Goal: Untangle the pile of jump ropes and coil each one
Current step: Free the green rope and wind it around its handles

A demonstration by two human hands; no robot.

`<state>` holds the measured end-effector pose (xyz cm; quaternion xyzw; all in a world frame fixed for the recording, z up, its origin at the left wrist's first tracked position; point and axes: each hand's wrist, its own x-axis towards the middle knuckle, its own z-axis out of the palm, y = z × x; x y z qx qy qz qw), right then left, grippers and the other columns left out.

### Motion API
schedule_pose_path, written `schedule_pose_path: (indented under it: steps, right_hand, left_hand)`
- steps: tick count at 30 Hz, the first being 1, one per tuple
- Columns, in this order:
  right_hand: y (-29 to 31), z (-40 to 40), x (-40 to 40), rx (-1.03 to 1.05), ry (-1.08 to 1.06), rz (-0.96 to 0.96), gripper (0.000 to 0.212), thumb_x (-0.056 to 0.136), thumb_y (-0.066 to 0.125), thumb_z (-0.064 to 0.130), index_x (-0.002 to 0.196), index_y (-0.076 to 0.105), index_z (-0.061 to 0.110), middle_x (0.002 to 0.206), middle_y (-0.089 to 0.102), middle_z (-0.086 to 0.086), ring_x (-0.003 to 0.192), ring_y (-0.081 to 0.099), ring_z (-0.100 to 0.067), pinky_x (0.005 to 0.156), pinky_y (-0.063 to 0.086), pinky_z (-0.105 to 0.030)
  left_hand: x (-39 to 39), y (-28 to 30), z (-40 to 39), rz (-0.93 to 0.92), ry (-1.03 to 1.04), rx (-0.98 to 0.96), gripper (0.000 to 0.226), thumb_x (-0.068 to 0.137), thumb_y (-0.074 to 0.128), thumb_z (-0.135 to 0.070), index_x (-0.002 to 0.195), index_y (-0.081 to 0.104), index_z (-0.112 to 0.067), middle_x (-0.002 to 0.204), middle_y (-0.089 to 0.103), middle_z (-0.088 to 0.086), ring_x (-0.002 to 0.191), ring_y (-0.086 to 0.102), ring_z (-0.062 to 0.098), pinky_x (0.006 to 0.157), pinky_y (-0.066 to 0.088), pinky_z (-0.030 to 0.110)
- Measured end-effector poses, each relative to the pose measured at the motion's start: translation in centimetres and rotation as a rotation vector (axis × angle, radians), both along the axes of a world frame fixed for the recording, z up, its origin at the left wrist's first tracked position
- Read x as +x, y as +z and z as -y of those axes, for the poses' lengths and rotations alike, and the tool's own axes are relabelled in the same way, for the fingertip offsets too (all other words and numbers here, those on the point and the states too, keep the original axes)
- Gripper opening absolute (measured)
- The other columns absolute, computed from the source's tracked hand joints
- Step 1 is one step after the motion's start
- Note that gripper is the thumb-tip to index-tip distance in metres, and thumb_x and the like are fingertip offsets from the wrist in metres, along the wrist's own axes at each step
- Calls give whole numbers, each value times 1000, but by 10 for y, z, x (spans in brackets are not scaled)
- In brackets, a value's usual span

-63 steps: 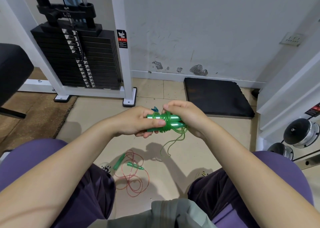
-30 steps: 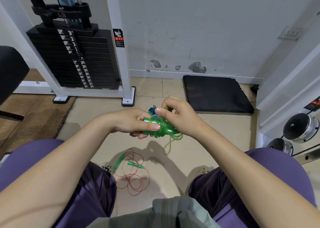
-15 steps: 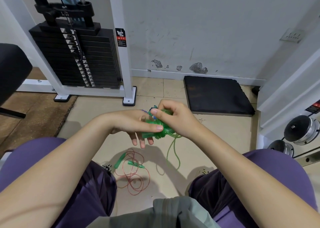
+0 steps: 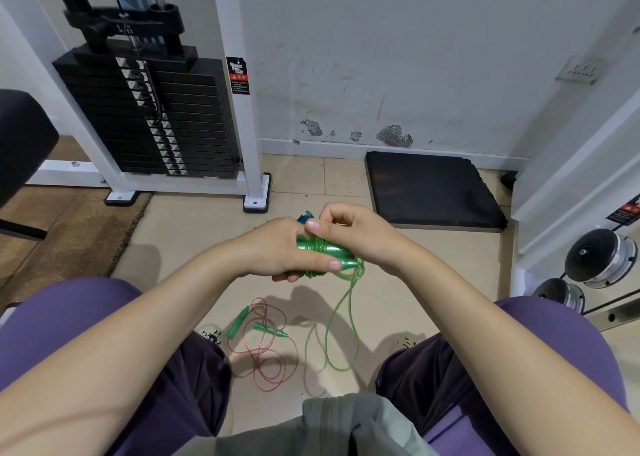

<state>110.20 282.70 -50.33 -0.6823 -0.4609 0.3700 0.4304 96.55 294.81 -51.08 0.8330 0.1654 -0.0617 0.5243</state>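
Head camera, looking down past the person's own forearms and purple-clad knees to a tiled floor [image 4: 194,234]. At the centre, both hands meet around a green jump rope [image 4: 323,248]. The left hand [image 4: 282,248] is curled round its two green handles, held side by side, thumb pressed along the near handle. The right hand [image 4: 353,234] is closed too, fingers bent over the cord wound round the handles (what the fingertips pinch cannot be seen clearly). From the right end of the handles a long loose loop of green cord [image 4: 341,331] hangs down to the floor between the knees.

Left of that hanging loop, on the floor, lies a second jump rope [image 4: 266,348]: thin red cord in loose overlapping rings with two green handles across its upper part.

Beyond the hands, against the wall, stands a black weight stack [image 4: 152,120] in a white frame; right of it a black mat [image 4: 433,189] lies flat on the floor.
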Motion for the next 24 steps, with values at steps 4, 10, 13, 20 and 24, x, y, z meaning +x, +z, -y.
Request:
schedule_pose_path:
  steps: [4,10,13,20,24]
  right_hand:
    - [-1,0,3,-70,-42,-219,44,98,41,58,88,60,20,66,58,4,53,48,-12,53,33,-25]
    - [-8,3,-3,-122,67,-262,37,97,48,53,105,49,17,62,55,-3,44,35,-11,45,20,-23]
    - [-8,2,-10,-62,18,-170,13,99,57,27,94,53,16,53,46,3,43,36,-6,42,23,-17]
    - [4,4,-12,22,-65,12,18,100,54,18,86,58,9,44,45,13,44,32,-4,44,27,-15]
    - [13,7,-10,74,-45,294,22,98,58,25,77,60,17,56,49,8,55,38,-9,56,33,-27]
  left_hand:
    - [-2,2,-10,112,172,-37,42,70,80,-59,73,68,-19,51,58,2,42,47,14,42,37,20]
    - [-3,7,-26,350,444,-264,35,74,76,-53,104,69,-36,59,57,3,47,44,18,40,31,19]
    - [-4,10,-33,390,554,-293,31,71,74,-60,84,67,-32,61,54,6,51,40,19,43,29,20]
    - [-7,10,-43,434,511,-338,35,66,87,-39,91,66,-26,61,52,3,50,40,16,45,32,22]
    - [-10,11,-51,426,606,-253,24,79,83,-29,87,63,-19,55,51,0,46,39,15,44,29,20]
